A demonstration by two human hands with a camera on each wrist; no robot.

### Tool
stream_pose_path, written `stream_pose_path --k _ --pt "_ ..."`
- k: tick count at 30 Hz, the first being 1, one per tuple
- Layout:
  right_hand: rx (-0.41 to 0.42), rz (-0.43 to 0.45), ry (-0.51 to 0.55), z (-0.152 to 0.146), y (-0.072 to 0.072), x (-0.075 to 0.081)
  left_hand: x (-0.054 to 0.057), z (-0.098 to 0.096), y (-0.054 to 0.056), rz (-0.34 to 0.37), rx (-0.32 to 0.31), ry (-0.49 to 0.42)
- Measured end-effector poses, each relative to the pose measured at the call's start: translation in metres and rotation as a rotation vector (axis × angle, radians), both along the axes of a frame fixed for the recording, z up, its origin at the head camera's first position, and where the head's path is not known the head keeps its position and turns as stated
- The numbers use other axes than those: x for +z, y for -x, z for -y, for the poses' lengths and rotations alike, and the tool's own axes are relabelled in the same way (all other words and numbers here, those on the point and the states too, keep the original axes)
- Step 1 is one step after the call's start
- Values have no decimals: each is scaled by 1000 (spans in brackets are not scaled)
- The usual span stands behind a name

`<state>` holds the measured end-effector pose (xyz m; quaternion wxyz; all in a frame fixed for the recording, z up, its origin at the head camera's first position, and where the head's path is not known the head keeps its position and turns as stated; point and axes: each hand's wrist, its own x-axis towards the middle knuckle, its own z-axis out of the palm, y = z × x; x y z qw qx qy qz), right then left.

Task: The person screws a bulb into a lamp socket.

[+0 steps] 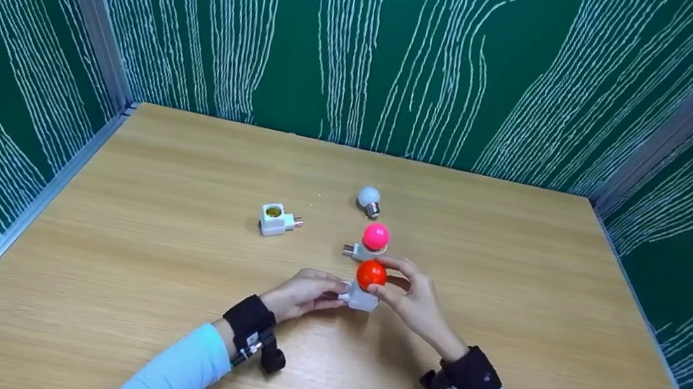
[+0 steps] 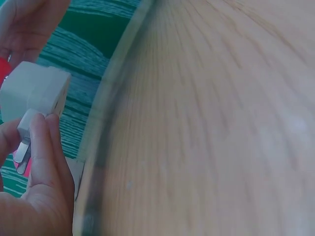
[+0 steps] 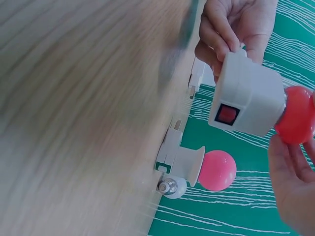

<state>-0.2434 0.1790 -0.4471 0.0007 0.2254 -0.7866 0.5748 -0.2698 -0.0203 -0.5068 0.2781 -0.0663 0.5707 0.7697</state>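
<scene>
- Red bulb [image 1: 371,274]: it stands at the mouth of the held socket [image 1: 361,297], on its upper side, and both are raised off the table [image 1: 161,276].
- The right hand [image 1: 414,302], to the right of the held socket, pinches the bulb between thumb and fingers; a round grip like this would suit turning it.
- The left hand [image 1: 309,293], to the left of the held socket, pinches its plug end, probably to steady the body while leaving the mouth free. The hands do not touch each other.
- Just beyond the held socket, a second socket [image 1: 364,253] rests on the table with a pink bulb [image 1: 376,236] fitted upright; farther beyond lies a loose white bulb [image 1: 369,197]. Beyond and to the left is a third socket [image 1: 274,222], its bare mouth facing up, a placing that seems to keep it within reach.
- The right wrist view shows a red switch [image 3: 227,114] on the held socket and a sliver of metal below the red bulb, both hidden from the head view; whether the bulb is fully seated cannot be told.
- The left wrist view alone clearly shows the held socket's metal pins [image 2: 20,153], sticking out past the pinching fingers.
</scene>
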Motion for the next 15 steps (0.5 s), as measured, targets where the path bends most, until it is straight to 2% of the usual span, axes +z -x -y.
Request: stream_pose_path --k 5,9,15 --pt "121 25 -7 -7 8 -11 -1 1 1 18 -12 6" --pt "189 64 17 -9 11 -13 -1 0 1 16 -22 -4" --pt "202 128 25 -8 11 -14 -1 0 1 13 -24 2"
